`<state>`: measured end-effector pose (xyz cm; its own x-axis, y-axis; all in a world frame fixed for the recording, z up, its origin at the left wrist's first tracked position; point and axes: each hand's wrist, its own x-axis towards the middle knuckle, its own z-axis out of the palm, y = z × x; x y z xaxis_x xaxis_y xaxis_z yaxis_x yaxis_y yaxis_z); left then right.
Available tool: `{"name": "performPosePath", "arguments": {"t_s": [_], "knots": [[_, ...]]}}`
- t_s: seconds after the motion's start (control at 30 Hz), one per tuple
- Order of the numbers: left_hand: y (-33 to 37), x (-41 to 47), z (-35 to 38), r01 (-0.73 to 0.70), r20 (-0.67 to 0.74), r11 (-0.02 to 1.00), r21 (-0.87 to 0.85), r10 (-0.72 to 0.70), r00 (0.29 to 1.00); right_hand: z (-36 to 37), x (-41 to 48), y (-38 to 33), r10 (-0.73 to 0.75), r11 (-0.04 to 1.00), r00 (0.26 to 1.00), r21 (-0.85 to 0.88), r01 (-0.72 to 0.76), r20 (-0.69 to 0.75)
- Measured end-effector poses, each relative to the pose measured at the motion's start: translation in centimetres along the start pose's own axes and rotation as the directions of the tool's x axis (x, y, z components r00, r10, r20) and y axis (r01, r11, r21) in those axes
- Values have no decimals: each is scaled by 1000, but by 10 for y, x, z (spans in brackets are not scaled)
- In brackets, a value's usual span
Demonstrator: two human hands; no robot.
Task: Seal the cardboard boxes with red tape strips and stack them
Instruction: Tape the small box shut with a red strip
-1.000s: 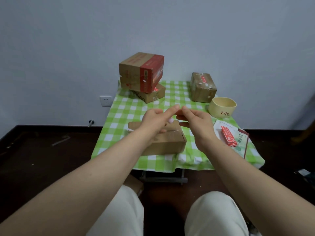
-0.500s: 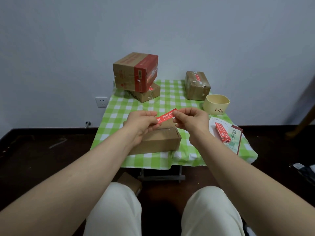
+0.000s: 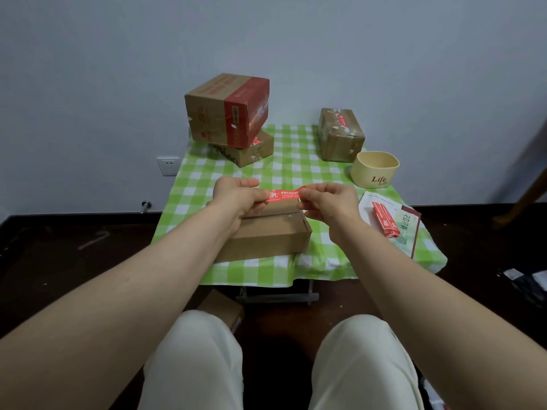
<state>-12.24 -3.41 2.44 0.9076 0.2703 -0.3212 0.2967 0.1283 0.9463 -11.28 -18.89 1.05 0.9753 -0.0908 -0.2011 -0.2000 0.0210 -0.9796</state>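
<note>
Head view: the left hand (image 3: pixel 236 195) and right hand (image 3: pixel 328 202) each pinch one end of a red strip (image 3: pixel 283 194), held taut just above the flat box (image 3: pixel 266 235) on the table (image 3: pixel 296 170). If the strip sags or twists, it could stick crooked and miss the flap seam.

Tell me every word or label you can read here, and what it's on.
"Life": on the cream tub.
White print on the red tape strip: too small to read.
Green characters on the booklet: blurred.
Print on the top stacked box: blurred.
</note>
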Motion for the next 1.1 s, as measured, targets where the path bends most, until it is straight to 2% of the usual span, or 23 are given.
{"name": "performPosePath", "arguments": {"t_s": [0.17, 0.33, 0.53, 0.67, 0.87, 1.1], "knots": [[0, 10, -2, -14, -17, 997, 70, 15, 1000, -2, 11, 0, 1, 983, 1000, -181, -1, 2], [-11, 22, -2, 16, -57, 983, 181, -6, 998, -4, 19, 7, 4, 976, 1000, -216, -6, -9], [-22, 31, -4, -23, -95, 951, 309, 55, 994, 1, 24, 18, -11, 943, 1000, -331, 2, -24], [-23, 33, -3, -56, -90, 893, 447, 108, 990, 5, 30, 21, -20, 911, 999, -412, 7, -28], [-27, 34, -1, -123, -42, 729, 673, 204, 978, 5, 35, 20, -80, 834, 996, -549, 54, -25], [-31, 37, 3, -134, -28, 697, 704, 216, 976, 8, 35, 23, -107, 775, 994, -629, 64, -30]]}}
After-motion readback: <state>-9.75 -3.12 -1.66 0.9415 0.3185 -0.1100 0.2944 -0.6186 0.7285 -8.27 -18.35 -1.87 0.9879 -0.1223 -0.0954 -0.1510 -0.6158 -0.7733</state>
